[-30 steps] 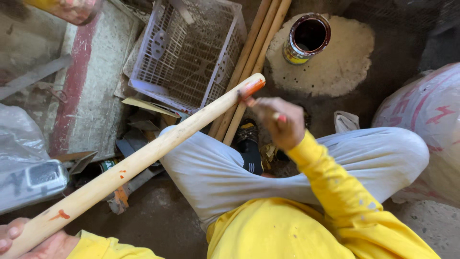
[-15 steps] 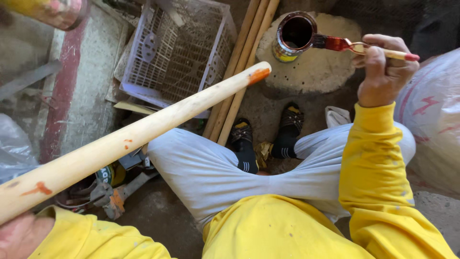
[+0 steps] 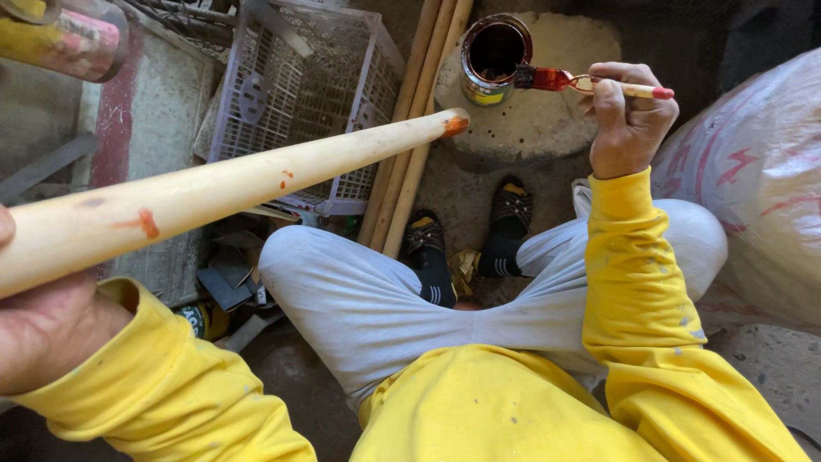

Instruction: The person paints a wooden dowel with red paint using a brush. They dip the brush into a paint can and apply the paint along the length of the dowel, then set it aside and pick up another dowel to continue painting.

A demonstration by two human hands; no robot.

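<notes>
Head view, right hand point(image 3: 629, 120) dipping paintbrush point(image 3: 581, 83), paint can point(image 3: 494, 51)

We are seeing soft, even daylight falling from above, leaving dim shadow in the upper right corner, while the near left hand point(image 3: 43, 329) is blurring and edges are bending slightly.

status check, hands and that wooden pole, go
Left hand grips wooden pole. Right hand holds brush, bristles at paint can rim. Nothing between brush and pole tip.
</notes>
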